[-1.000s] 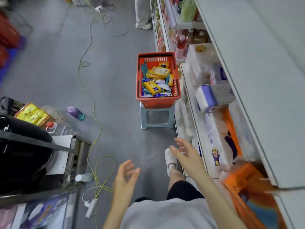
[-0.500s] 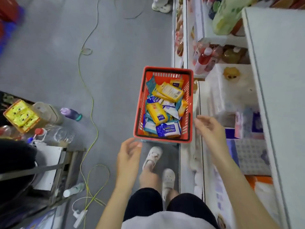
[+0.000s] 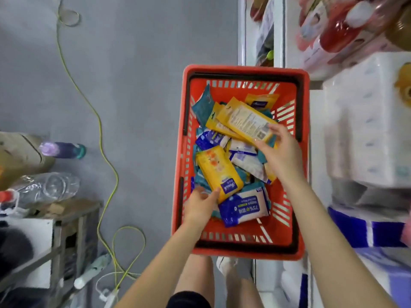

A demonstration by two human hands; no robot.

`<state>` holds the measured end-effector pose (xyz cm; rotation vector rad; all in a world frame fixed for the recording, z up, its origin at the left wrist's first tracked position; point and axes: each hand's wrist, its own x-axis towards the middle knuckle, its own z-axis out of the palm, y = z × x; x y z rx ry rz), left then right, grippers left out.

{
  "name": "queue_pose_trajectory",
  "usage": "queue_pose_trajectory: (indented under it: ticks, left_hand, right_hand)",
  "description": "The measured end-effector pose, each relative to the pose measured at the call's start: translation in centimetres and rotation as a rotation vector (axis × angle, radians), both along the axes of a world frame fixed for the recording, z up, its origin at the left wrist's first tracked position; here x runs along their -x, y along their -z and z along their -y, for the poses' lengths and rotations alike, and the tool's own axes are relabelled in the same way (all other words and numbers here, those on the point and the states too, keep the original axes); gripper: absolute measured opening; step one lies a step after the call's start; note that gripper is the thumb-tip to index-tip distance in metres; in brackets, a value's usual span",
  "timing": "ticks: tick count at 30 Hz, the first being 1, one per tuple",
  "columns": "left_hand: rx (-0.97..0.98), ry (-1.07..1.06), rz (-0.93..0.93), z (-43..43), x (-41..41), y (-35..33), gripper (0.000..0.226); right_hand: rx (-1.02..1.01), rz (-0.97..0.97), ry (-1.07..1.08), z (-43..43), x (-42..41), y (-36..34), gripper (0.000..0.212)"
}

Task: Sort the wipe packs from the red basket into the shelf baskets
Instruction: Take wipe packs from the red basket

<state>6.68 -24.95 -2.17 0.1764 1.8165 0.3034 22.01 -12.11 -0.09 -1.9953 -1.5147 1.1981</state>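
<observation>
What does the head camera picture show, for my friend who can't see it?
In a red basket of wipe packs, the left hand grips the near yellow pack and the right hand pinches the far yellow pack. Shelves stand to the basket's right, above a grey floor.
</observation>
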Motion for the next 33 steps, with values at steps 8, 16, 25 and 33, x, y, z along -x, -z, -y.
queue_pose_trajectory:
  ticks: [8, 16, 25, 33]
  left_hand:
    - [0.13, -0.448, 0.22, -3.3, -1.4, 5.5, 0.028]
    - [-0.06, -0.353, 0.183, -4.1, -2.8, 5.4, 0.012]
    - [-0.448, -0.307, 0.281, -2.4, 1.0, -2.6, 0.016]
    - [-0.79, -0.08, 0.435, -0.5, -0.4, -13.3, 0.03]
  right_hand:
    - [-0.091, 0.529, -0.307, -4.8, 0.8, 7.7, 0.074]
    - [-0.047, 0.693, -0.165, -4.7, 1.9, 8.5, 0.081]
    - [0.235, -0.336, 0.326, 1.4, -0.1, 0.6, 0.038]
    - [-0.026, -0.678, 0.356, 9.7, -4.2, -12.7, 0.024]
